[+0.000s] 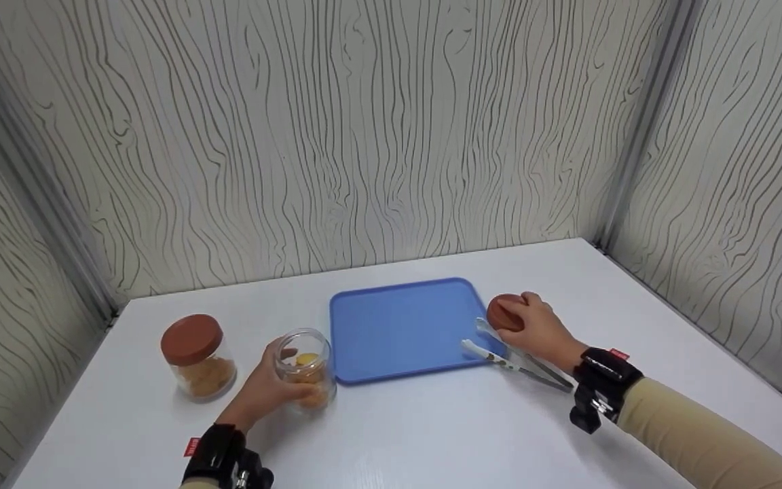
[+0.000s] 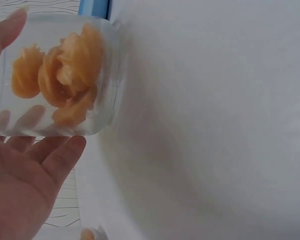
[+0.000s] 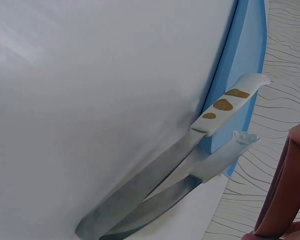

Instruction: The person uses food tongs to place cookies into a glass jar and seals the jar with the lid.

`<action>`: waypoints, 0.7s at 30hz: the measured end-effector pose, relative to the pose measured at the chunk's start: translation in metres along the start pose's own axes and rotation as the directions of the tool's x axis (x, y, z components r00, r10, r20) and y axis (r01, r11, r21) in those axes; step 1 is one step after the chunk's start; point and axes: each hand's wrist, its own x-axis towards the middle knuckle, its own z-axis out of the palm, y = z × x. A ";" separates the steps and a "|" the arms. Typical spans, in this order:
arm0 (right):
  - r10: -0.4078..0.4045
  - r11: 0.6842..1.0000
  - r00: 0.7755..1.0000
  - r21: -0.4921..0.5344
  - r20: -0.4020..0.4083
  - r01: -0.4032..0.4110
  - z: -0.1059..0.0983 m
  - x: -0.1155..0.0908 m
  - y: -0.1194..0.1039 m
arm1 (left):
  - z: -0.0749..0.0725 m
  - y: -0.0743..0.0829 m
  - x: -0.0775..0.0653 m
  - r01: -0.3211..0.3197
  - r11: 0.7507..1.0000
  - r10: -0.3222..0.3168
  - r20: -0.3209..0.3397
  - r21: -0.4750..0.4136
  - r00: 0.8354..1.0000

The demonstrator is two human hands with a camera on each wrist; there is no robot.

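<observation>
A clear glass jar (image 1: 322,387) without a lid is gripped round its side by my left hand (image 1: 262,390), thumb on the near side and fingers behind. Several orange-brown swirled cookies (image 2: 75,65) lie at the bottom of the jar. Over on the right, my right hand (image 1: 544,331) holds a round reddish-brown lid (image 1: 501,312) by its edge. Just below that hand lie tongs (image 3: 147,177) with metal arms and white, brown-spotted tips. Their spread tips reach over the near right corner of the blue tray (image 1: 391,333).
At the left of the white table (image 1: 404,435) stands another clear jar (image 1: 209,375), closed with a reddish-brown lid and holding similar orange-brown pieces. Wood-patterned panels (image 1: 364,136) rise behind the table and on both sides.
</observation>
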 end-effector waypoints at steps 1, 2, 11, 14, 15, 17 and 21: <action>0.001 1.000 1.000 0.002 0.001 -0.001 0.001 0.000 -0.002 | 0.000 0.000 0.000 -0.002 1.000 0.002 0.001 -0.002 1.000; 0.001 1.000 1.000 0.008 0.004 -0.001 0.001 -0.001 -0.004 | 0.000 0.000 0.000 -0.003 1.000 0.003 0.001 -0.002 1.000; -0.020 0.999 0.999 0.038 0.029 0.018 0.007 -0.003 -0.018 | -0.001 -0.001 0.000 0.017 1.000 -0.017 0.013 -0.010 1.000; -0.021 0.999 0.999 0.040 0.038 0.020 0.008 -0.002 -0.020 | -0.001 -0.001 0.000 0.018 1.000 -0.017 0.013 -0.010 1.000; -0.020 0.999 0.999 0.041 0.041 0.019 0.009 -0.002 -0.021 | -0.001 -0.001 0.000 0.018 1.000 -0.017 0.012 -0.010 1.000; -0.020 0.999 0.999 0.046 0.048 0.018 0.009 -0.002 -0.024 | 0.000 -0.001 0.000 0.013 1.000 -0.013 0.011 -0.009 1.000; -0.022 0.998 0.998 0.052 0.053 0.019 0.010 -0.002 -0.031 | 0.000 -0.002 0.001 0.011 1.000 -0.011 0.011 -0.016 1.000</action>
